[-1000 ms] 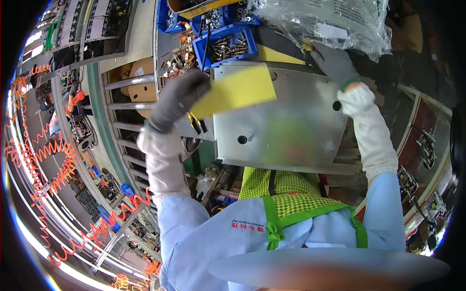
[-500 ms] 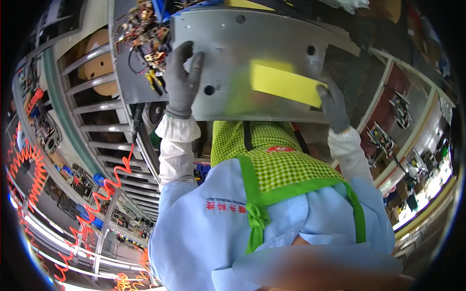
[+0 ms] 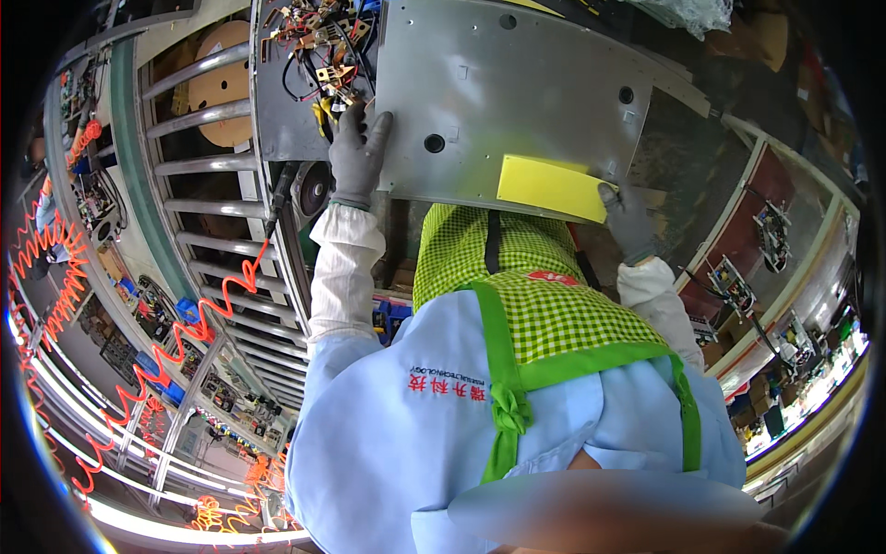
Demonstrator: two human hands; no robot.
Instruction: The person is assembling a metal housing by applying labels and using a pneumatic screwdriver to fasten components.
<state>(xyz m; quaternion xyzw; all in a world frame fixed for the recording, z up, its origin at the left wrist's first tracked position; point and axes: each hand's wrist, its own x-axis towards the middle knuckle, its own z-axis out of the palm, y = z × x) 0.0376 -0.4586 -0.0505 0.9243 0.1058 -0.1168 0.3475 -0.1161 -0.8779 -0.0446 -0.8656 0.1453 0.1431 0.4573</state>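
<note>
Left hand [image 3: 358,152], grey-gloved, fingers spread flat against the left edge of a flat, matte metal plate [image 3: 498,83] with round holes. Right hand [image 3: 629,217], also gloved, grips the plate's lower right edge beside a yellow rectangular sheet [image 3: 551,187]. Its fingertips are hidden beneath the plate.

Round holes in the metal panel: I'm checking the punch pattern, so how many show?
3. On the metal panel: one top centre, one toward the right edge, one near the left hand. The yellow sheet may hide others.
</note>
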